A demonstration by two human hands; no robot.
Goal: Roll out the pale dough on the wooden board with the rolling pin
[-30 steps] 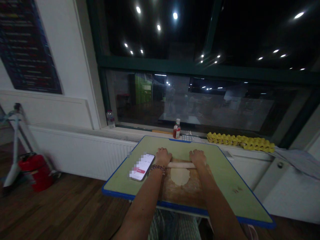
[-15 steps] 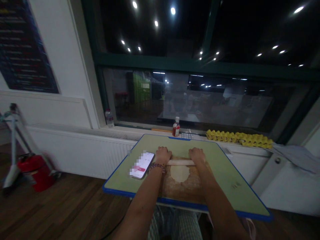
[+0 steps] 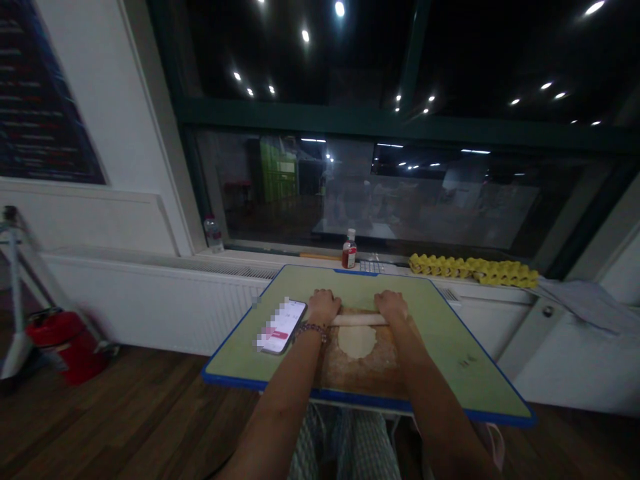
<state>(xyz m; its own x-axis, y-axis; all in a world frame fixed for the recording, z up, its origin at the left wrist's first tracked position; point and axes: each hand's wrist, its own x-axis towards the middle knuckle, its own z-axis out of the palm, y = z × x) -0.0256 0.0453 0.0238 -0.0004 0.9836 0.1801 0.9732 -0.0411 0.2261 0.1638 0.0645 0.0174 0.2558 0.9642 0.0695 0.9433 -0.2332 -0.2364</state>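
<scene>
Because left hand (image 3: pixel 324 305) and right hand (image 3: pixel 391 305) hide the ends of the rolling pin (image 3: pixel 359 321), whether they clamp it I can't tell; dough (image 3: pixel 357 343) lies alongside on the wooden board (image 3: pixel 357 377). A bottle (image 3: pixel 349 252) beyond holds reddish liquid.

A red-labelled bottle (image 3: pixel 349 250) and yellow egg cartons (image 3: pixel 473 270) line the windowsill (image 3: pixel 240 255); a red extinguisher (image 3: pixel 67 348) stands left.

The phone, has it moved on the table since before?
No, it hasn't shifted either way: the phone lies in the same spot on the table, near its left edge.
</scene>
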